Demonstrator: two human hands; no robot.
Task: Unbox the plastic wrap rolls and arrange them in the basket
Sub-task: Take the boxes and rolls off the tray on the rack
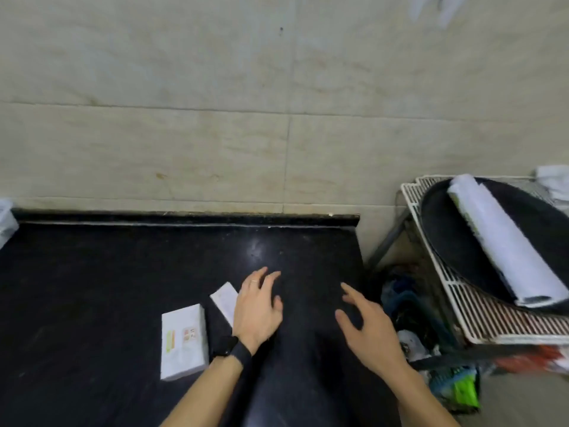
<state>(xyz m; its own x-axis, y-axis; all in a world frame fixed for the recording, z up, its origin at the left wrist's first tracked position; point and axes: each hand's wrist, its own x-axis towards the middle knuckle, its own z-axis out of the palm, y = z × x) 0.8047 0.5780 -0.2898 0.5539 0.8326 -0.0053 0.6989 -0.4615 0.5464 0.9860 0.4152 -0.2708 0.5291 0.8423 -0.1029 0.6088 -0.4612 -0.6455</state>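
Two white plastic wrap boxes lie on the black counter (123, 288). One box (183, 343) lies flat to the left of my left wrist. My left hand (257, 306) partly covers the other box (225, 298) and hovers above it, fingers spread, gripping nothing. My right hand (365, 328) hangs open over the counter near its right edge, empty. A white plastic wrap roll (505, 245) lies in a dark round basket (449, 241) on a white wire rack (480, 315) at the right.
A tiled wall (277, 118) rises behind the counter. Below the rack, right of the counter edge, sit cluttered items, among them green packaging (462, 392). A white object (6, 220) shows at the far left edge.
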